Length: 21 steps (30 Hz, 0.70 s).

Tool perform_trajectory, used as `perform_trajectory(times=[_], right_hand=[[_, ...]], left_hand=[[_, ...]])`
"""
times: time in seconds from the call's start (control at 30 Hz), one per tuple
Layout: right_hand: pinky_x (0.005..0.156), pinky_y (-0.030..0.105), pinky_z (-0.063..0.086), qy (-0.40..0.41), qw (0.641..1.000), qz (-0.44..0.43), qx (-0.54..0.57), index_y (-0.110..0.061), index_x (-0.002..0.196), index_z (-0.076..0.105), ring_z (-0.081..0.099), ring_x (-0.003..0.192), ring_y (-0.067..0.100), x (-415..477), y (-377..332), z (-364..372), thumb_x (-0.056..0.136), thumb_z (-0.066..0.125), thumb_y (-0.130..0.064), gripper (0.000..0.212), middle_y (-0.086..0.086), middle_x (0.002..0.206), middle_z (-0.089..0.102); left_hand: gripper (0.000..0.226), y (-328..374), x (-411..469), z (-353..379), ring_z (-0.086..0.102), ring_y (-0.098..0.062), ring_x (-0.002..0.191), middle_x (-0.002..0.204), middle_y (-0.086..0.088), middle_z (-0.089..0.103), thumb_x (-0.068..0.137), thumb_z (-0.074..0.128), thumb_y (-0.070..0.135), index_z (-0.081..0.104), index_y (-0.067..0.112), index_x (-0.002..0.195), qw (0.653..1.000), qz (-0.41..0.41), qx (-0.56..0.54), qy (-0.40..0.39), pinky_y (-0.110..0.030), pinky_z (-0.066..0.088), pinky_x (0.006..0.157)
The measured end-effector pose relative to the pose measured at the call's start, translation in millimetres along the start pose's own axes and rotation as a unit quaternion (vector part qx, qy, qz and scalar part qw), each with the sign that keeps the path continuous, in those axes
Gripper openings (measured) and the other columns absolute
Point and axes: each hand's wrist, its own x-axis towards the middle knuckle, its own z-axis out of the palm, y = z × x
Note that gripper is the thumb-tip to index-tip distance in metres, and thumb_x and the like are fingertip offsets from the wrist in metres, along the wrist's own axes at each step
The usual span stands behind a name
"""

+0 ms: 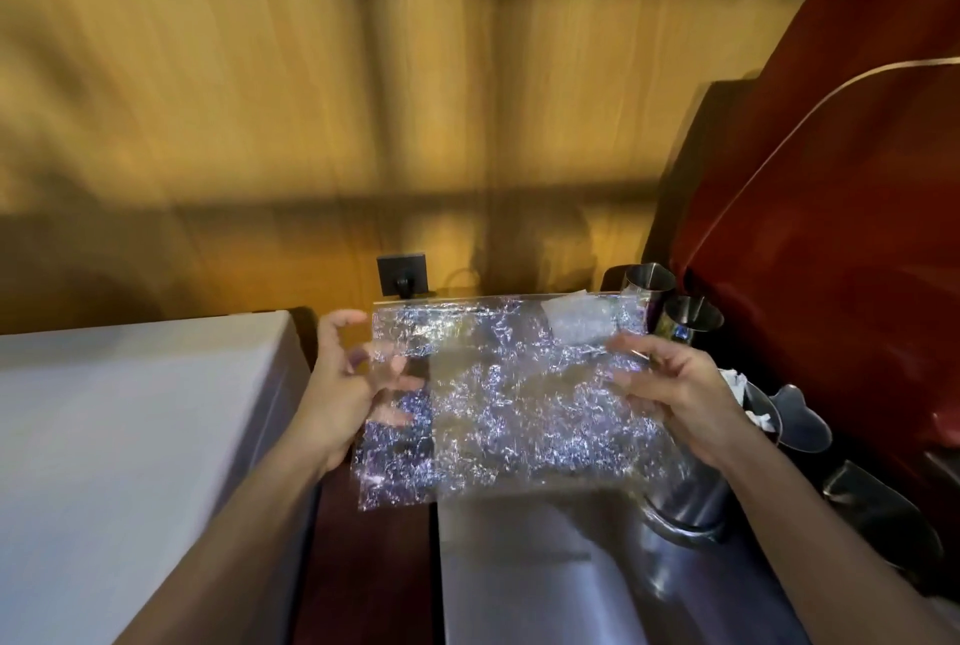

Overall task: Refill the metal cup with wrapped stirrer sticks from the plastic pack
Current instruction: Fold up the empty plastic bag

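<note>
Above counter gap, left hand (353, 379) pinches pack (509, 400) by left edge, upper fingers splayed loose. Right hand (675, 384) grips right edge, thumb on top. Pack stretched flat between both, crinkled, looks nearly empty; no sticks seen inside, blur hides detail. Metal cup (691, 488) just right of pack, partly behind it, under right hand. To do well: find open end, tilt it over cup mouth, keep film taut so nothing spills.
</note>
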Motion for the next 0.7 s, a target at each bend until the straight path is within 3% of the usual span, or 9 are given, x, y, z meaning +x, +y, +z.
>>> perform_trajectory(times=[0.07, 0.13, 0.23, 0.33, 0.43, 0.5, 0.6, 0.7], right_hand=[[0.061, 0.028, 0.059, -0.018, 1.0, 0.015, -0.007, -0.026, 0.11, 0.065, 0.066, 0.087, 0.024, 1.4, 0.1, 1.2, 0.052, 0.082, -0.017, 0.062, -0.013, 0.12, 0.058], [0.074, 0.037, 0.059, -0.03, 0.999, 0.016, -0.024, -0.035, 0.115, 0.06, 0.062, 0.1, 0.027, 1.6, 0.2, 2.2, 0.051, 0.084, -0.021, 0.069, -0.022, 0.129, 0.048], [0.093, 0.042, 0.051, -0.048, 0.998, 0.018, -0.044, -0.042, 0.121, 0.053, 0.056, 0.111, 0.016, 2.9, 0.8, 0.5, 0.047, 0.089, -0.034, 0.083, -0.032, 0.129, 0.043], [0.088, 0.032, 0.053, -0.065, 0.995, 0.017, -0.068, -0.051, 0.122, 0.048, 0.058, 0.108, 0.007, 4.2, 1.3, 0.1, 0.042, 0.09, -0.042, 0.09, -0.032, 0.133, 0.035], [0.093, 0.041, 0.051, -0.068, 0.992, 0.031, -0.099, -0.055, 0.12, 0.046, 0.055, 0.114, 0.016, 4.4, 1.3, -0.6, 0.04, 0.089, -0.045, 0.091, -0.03, 0.135, 0.032], [0.093, 0.043, 0.05, -0.065, 0.987, 0.038, -0.139, -0.059, 0.117, 0.046, 0.054, 0.117, 0.022, 4.3, -3.7, 1.0, 0.041, 0.088, -0.046, 0.088, -0.02, 0.141, 0.03], [0.107, 0.037, 0.032, -0.022, 0.963, -0.011, -0.27, -0.053, 0.124, 0.035, 0.032, 0.134, 0.018, 7.1, -14.7, 4.3, 0.057, 0.079, -0.038, 0.082, -0.006, 0.148, 0.026], [0.114, 0.047, 0.014, 0.05, 0.921, -0.068, -0.379, -0.049, 0.127, 0.031, 0.015, 0.14, 0.018, 11.5, -28.2, 7.8, 0.069, 0.074, -0.036, 0.074, -0.002, 0.152, 0.02]], left_hand=[[0.032, 1.1, -0.4, -2.5, 0.07, -0.023, 0.078, 0.115, -0.012, 0.052, 0.078, 0.062, 0.0, 0.058, 0.026, 0.096, 0.999, 0.001, 0.014, -0.032, -0.035, 0.058, 0.049], [0.033, 2.4, -1.6, -4.5, 0.07, -0.018, 0.074, 0.114, -0.009, 0.057, 0.073, 0.067, -0.001, 0.067, 0.024, 0.094, 0.998, -0.019, 0.017, -0.052, -0.029, 0.057, 0.048], [0.06, 4.4, -3.4, -9.7, 0.068, -0.018, 0.078, 0.11, 0.005, 0.061, 0.057, 0.076, 0.004, 0.062, 0.032, 0.109, 0.993, -0.063, 0.003, -0.1, -0.032, 0.06, 0.053], [0.08, 6.8, -5.6, -13.4, 0.064, -0.023, 0.088, 0.117, 0.003, 0.056, 0.054, 0.076, -0.001, 0.052, 0.039, 0.118, 0.985, -0.088, 0.015, -0.145, -0.034, 0.06, 0.057], [0.086, 15.6, -7.3, -11.2, 0.068, -0.021, 0.075, 0.135, 0.019, 0.032, 0.055, 0.075, -0.004, 0.045, 0.041, 0.123, 0.984, -0.058, 0.057, -0.156, -0.028, 0.059, 0.053], [0.09, 23.9, -7.4, -11.4, 0.069, -0.022, 0.064, 0.142, 0.016, 0.023, 0.062, 0.073, -0.01, 0.04, 0.041, 0.128, 0.981, -0.027, 0.109, -0.16, -0.025, 0.057, 0.052], [0.093, 43.9, -7.7, -9.4, 0.068, -0.023, 0.074, 0.132, 0.009, 0.045, 0.07, 0.069, -0.013, 0.038, 0.056, 0.124, 0.96, 0.033, 0.21, -0.181, -0.033, 0.059, 0.058], [0.089, 68.2, -6.0, -8.3, 0.066, -0.016, 0.084, 0.129, 0.021, 0.04, 0.072, 0.068, -0.012, 0.038, 0.053, 0.125, 0.932, 0.118, 0.273, -0.207, -0.032, 0.058, 0.052]])
